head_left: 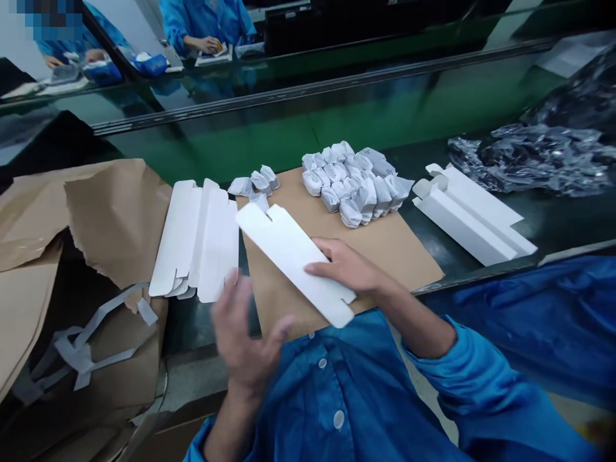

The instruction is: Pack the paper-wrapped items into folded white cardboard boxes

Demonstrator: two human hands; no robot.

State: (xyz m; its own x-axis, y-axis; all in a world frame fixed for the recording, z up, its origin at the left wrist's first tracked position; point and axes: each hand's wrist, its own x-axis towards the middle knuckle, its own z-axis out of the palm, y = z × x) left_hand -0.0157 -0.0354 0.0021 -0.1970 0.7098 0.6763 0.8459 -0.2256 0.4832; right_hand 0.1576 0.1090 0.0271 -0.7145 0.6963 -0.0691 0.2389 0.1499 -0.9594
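A long white flat-folded carton (289,256) slants over a brown cardboard sheet (409,256), with notches at both ends. My right hand (344,266) grips its right edge, fingers mostly beneath and out of sight. Left of the carton, my left hand (248,333) hovers with fingers spread and slightly blurred, holding nothing. Close to that hand lies a stack of flat white cartons (192,237). Small paper-wrapped bundles (353,183) sit packed together on the far part of the sheet, and a few more wrapped pieces (260,181) rest beyond the carton's upper end.
White cartons (471,218), at least one folded up, lie at right. Crumpled clear plastic (543,154) sits behind them. Torn brown paper (115,218) and white strips (81,353) fill the left. A green ledge (269,141) runs along the back; co-workers' hands (209,45) are beyond it.
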